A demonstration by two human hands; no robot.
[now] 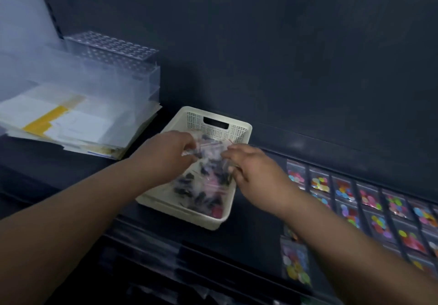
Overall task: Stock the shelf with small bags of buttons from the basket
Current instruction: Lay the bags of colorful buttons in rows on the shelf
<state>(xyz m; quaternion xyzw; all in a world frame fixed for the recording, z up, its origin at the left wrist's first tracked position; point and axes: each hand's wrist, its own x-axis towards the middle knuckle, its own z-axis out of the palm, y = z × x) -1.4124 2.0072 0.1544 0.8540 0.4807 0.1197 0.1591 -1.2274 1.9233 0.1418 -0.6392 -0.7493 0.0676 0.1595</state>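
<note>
Both forearms reach forward over the dark shelf [260, 233] into the cream basket [239, 128], which holds the small bags of buttons [201, 186]. Left hand [166, 155] and right hand [253, 165] pinch opposite ends of one clear bag [211, 147], its long axis running between them; filled slots [369, 200] lie to the right, nearer the right hand.

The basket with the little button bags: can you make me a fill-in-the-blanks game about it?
1. Both hands, the left hand and the right hand, reach into the cream-coloured ____.
2. The basket holds small clear bags of ____.
3. The rows of colourful button bags on the shelf lie to the ____ of the basket.
4. The stack of papers lies to the ____ of the basket.

Missing words: basket; buttons; right; left
</note>
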